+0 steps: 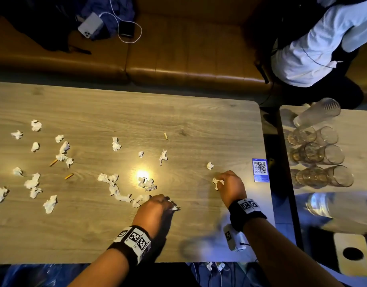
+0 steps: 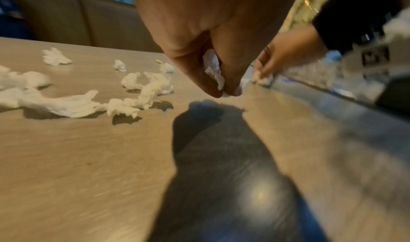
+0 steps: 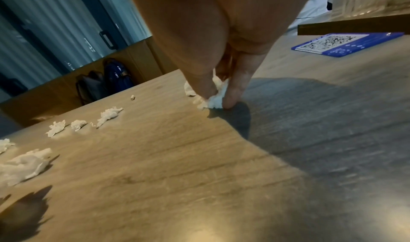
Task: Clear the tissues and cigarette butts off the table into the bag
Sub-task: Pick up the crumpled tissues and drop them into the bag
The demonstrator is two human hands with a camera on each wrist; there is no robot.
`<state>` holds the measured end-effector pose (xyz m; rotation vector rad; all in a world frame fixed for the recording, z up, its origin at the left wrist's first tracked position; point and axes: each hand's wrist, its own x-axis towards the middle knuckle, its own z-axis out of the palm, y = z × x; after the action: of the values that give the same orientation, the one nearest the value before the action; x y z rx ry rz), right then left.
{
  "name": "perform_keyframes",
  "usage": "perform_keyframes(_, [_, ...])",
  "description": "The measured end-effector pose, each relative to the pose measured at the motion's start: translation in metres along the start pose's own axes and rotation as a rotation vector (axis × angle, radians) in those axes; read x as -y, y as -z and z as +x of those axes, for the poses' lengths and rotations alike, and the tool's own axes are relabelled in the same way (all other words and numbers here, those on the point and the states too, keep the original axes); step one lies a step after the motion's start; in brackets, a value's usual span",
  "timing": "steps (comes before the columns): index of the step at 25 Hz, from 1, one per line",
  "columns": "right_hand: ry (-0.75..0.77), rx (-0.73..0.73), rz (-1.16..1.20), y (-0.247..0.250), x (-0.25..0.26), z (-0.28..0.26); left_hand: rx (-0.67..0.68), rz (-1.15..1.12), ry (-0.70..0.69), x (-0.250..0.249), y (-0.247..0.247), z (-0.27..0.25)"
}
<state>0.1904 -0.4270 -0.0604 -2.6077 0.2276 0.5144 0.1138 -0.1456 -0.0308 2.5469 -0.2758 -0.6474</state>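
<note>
The head view looks steeply down on the wooden table (image 1: 178, 121) from above its near edge, facing the brown sofa (image 1: 178, 59) beyond. Each wrist view sits low and close over the table, looking along the fingers across the tabletop. The right wrist view faces the QR card (image 3: 346, 44). All three views share the tabletop near that card (image 1: 260, 170).

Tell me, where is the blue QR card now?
In the head view, the QR card lies flat near the table's right edge, just right of the right hand, which pinches a tissue.
</note>
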Motion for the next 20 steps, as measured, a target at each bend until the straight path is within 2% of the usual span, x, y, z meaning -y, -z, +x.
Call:
perform_keyframes(3, [0.027,-0.072,0.128,0.006,0.0,-0.004,-0.155,-0.148,0.137,0.02,0.02,-0.006])
perform_keyframes(5, [0.078,-0.075,0.122,0.013,0.006,0.003,-0.206,-0.202,0.218,0.037,0.025,-0.006])
perform_keyframes(10, [0.1,0.132,-0.119,0.013,0.037,0.036,-0.132,-0.191,0.333,0.057,0.008,-0.013])
perform_keyframes(12, [0.088,0.146,-0.165,0.007,0.039,0.039,-0.15,-0.225,0.382,0.058,0.003,-0.016])
perform_keyframes(14, [0.047,0.116,-0.088,0.006,0.037,0.037,-0.143,-0.248,0.4,0.057,0.004,-0.016])
perform_keyframes(17, [0.014,0.106,0.025,0.009,0.036,0.028,-0.205,-0.272,0.371,0.055,0.008,-0.013])
perform_keyframes(20, [0.1,0.077,0.058,0.004,0.051,0.016,-0.302,-0.344,0.364,0.053,0.025,0.002])
